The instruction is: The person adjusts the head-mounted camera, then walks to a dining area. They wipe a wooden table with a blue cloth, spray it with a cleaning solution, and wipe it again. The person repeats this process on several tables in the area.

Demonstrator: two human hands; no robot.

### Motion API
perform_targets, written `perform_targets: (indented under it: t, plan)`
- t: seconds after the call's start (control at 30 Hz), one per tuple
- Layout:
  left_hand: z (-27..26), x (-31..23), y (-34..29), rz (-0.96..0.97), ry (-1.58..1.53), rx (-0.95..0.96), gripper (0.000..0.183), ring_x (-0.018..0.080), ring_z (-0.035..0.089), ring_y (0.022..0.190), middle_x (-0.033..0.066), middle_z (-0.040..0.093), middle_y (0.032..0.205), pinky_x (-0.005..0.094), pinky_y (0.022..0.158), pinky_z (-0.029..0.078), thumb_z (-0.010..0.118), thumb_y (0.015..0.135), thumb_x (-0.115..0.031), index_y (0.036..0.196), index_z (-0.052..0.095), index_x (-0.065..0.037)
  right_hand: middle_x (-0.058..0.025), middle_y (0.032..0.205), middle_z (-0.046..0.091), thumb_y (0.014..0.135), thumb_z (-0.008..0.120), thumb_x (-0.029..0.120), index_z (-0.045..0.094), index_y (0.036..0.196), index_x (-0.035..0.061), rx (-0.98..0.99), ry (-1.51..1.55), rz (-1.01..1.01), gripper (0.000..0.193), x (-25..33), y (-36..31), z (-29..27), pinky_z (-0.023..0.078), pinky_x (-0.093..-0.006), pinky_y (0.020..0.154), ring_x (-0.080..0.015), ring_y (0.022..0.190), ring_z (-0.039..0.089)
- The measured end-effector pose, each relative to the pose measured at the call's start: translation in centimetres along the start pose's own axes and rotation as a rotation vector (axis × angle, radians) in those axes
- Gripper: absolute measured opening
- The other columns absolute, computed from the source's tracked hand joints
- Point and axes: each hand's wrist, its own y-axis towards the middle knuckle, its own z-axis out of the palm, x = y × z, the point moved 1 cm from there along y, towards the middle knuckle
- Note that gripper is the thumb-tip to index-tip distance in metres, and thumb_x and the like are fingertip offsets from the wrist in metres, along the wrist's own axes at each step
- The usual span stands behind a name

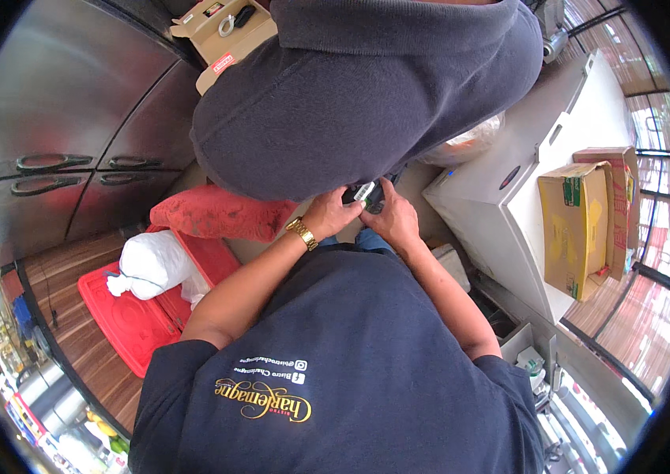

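Both my hands meet in front of my waist on a small black object with a white label. My left hand, with a gold watch on its wrist, closes its fingers on the object's left side. On the other side my right hand grips it too, thumb toward the label. Part of the object is hidden by my fingers and by a person in a dark grey polo shirt close in front of me. What kind of thing it is, I cannot make out.
At left stand a steel refrigerator and a red cooler bearing a white bag. A red sack lies beside it. To the right, a white chest freezer carries cardboard boxes. An opened carton is behind the person.
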Motion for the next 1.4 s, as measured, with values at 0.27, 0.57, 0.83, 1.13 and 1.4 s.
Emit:
perform_targets:
  t: [0.27,0.57,0.83,1.13,1.4]
  plan:
    - [-1.1,1.4,1.8,0.185,0.039,0.056,0.063,0.0462,0.068,0.114,0.0293,0.07,0.123,0.0479,0.099,0.053,0.073,0.093,-0.045,0.132,0.064,0.003,-0.0271,0.121,0.072,0.077,0.08,0.045,0.053,0.146,0.0074,-0.186,0.149,0.028,0.084,0.2,-0.2,1.8,0.056,-0.0505,0.094,-0.0442,0.112,0.07]
    - [-3.7,-0.1,0.4,0.19,0.131,0.136,0.059,0.0462,0.064,0.117,0.0268,0.068,0.124,0.0525,0.1,0.051,0.075,0.09,-0.044,0.127,0.064,0.001,-0.021,0.126,0.07,0.071,0.085,0.039,0.058,0.141,0.0053,-0.258,0.212,-0.029,0.083,0.6,-0.5,1.8,0.057,-0.0451,0.09,-0.0347,0.1,0.073]
    - [-3.1,4.6,-0.7,0.104,0.473,0.174,0.025,0.0417,0.068,0.104,0.0192,0.07,0.104,0.0537,0.087,0.055,0.068,0.095,-0.026,0.11,0.07,-0.007,-0.0184,0.129,0.066,0.071,0.084,0.036,0.056,0.141,0.0044,-0.144,0.183,-0.119,0.082,1.2,1.3,1.8,0.056,-0.0477,0.093,-0.0382,0.11,0.069]
    - [-3.5,6.2,-1.7,0.198,0.43,0.255,0.023,0.0413,0.066,0.109,0.0166,0.07,0.117,0.0536,0.093,0.054,0.059,0.095,-0.013,0.114,0.072,-0.009,-0.0189,0.122,0.067,0.072,0.086,0.034,0.052,0.138,0.0106,-0.164,0.103,-0.083,0.078,3.5,1.4,1.6,0.055,-0.051,0.093,-0.0411,0.114,0.067]
    - [-2.3,6.5,-1.6,0.14,0.352,0.34,0.029,0.0397,0.063,0.119,0.0176,0.068,0.126,0.0502,0.101,0.052,0.059,0.099,-0.016,0.125,0.068,-0.007,-0.0246,0.124,0.07,0.072,0.086,0.039,0.047,0.143,0.0065,-0.039,0.073,-0.015,0.087,3.5,1.7,2.2,0.054,-0.0504,0.096,-0.0417,0.118,0.067]
